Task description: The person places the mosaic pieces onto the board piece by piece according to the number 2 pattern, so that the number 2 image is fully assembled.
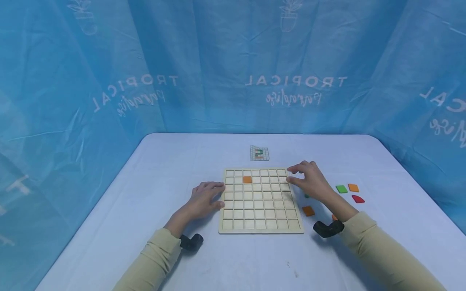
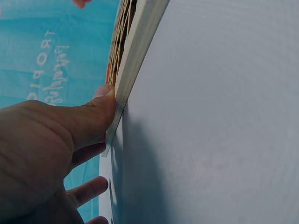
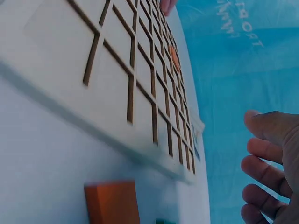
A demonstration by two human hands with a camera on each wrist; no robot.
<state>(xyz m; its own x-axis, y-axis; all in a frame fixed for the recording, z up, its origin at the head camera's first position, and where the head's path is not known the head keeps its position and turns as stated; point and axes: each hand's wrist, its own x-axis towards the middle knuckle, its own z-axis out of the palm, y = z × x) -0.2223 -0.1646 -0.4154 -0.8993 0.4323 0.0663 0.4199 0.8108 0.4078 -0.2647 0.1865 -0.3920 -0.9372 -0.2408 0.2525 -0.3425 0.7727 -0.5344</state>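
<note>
A pale wooden grid board (image 1: 261, 231) lies flat on the table, with one orange square tile (image 1: 247, 179) in a cell of its second row from the far side. My left hand (image 1: 204, 201) rests against the board's left edge; in the left wrist view its thumb (image 2: 100, 105) touches the side of the board and the other fingers are spread. Over the board's far right corner is my right hand (image 1: 309, 180), thumb and index finger apart. Seen from the right wrist, its fingers (image 3: 264, 170) are loosely bent with nothing between them.
Right of the board lie a green tile (image 1: 341, 189), an orange tile (image 1: 353, 188), a red rounded piece (image 1: 358, 199) and another orange tile (image 1: 308, 211). The right arm partly hides more pieces. A small card with a coloured grid pattern (image 1: 259, 153) sits beyond the board. Blue curtain (image 1: 218, 105) surrounds the table.
</note>
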